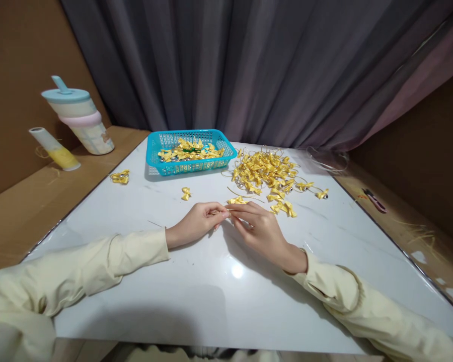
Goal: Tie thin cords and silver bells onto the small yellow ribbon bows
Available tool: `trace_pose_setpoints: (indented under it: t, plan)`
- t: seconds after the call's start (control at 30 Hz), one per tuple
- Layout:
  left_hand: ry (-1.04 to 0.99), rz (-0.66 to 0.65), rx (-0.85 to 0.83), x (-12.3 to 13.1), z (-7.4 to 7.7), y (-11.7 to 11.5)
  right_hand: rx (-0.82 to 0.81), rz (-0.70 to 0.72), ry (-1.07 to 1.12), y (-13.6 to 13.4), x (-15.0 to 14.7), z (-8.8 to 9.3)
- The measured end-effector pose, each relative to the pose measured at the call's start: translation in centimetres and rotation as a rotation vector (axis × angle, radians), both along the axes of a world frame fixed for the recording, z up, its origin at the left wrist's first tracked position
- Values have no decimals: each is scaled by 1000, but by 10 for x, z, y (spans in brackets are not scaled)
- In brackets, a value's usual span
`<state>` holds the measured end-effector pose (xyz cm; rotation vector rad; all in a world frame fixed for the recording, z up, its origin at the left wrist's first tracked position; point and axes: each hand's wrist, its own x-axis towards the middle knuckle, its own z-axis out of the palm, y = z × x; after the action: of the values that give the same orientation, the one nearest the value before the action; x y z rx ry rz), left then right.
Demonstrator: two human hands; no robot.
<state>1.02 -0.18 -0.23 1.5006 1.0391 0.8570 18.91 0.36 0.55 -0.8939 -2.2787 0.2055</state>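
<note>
My left hand (pixel 196 223) and my right hand (pixel 258 229) meet at the middle of the white table (pixel 211 291), fingertips pinched together on something small and thin that I cannot make out. A yellow ribbon bow (pixel 237 200) lies just beyond the fingertips. A heap of yellow bows with rings and little bells (pixel 266 173) spreads behind my right hand. A single bow (pixel 186 193) lies beyond my left hand. The blue basket (pixel 156 156) at the back holds more yellow bows.
A pastel tumbler with a straw lid (pixel 81 118) and a lying tube (pixel 55 149) sit on the left cardboard ledge. A few bows (pixel 120 176) lie at the table's left edge. Small cutters (pixel 373 199) lie on the right ledge. A grey curtain hangs behind.
</note>
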Motion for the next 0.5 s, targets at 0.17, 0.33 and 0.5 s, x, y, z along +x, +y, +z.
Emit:
trace_pose_setpoints:
  t: [0.17,0.33,0.5]
  plan:
    - [34,9,13,0,0,0,19,22,-8,0,0,0]
    - [69,16,38,0,0,0,6,10,-48,0,0,1]
    - [127,46,86,0,0,0,-14,-5,-67,1,0,0]
